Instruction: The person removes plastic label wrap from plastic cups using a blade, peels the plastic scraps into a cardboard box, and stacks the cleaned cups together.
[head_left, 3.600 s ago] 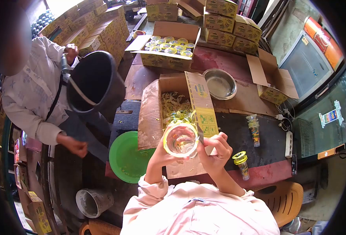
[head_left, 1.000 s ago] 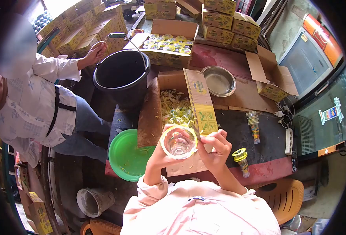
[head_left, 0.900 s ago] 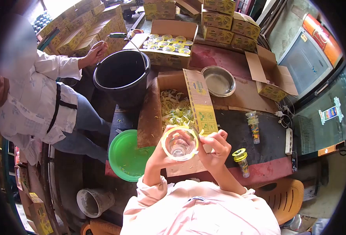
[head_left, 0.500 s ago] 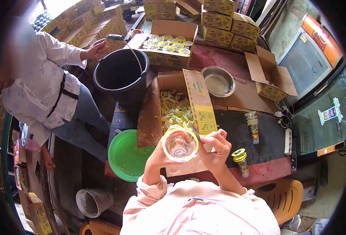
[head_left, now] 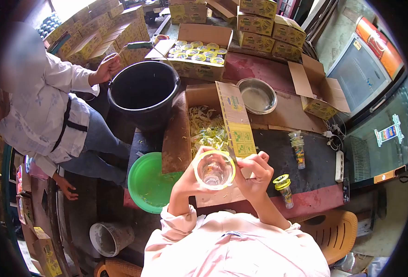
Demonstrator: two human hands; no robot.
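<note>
A clear plastic cup [head_left: 214,171] with a yellow rim is in my left hand [head_left: 188,182], its open mouth facing up toward me. The fingers of that hand wrap round its left side. Close against the right of the rim, my right hand [head_left: 254,174] is closed in a pinch; what it holds, if anything, I cannot make out. Just beyond both hands stands an open carton [head_left: 176,134] of yellow-and-clear plastic scraps [head_left: 208,124]. A green basin [head_left: 151,184] lies left of my left hand. To the right of my right hand stand some printed cups with yellow rims [head_left: 284,190].
A co-worker's hand [head_left: 107,69] is by a large black bucket [head_left: 144,87]. Behind it sits a carton of sealed cups [head_left: 197,69]. A metal bowl [head_left: 257,96], a stack of cups [head_left: 298,150], an open box [head_left: 321,90] and a power strip [head_left: 339,167] are farther right.
The cup in my left hand has shifted slightly right and tilted a little. The co-worker has leaned left, and the black bucket and its handle have moved. My right hand has barely moved.
</note>
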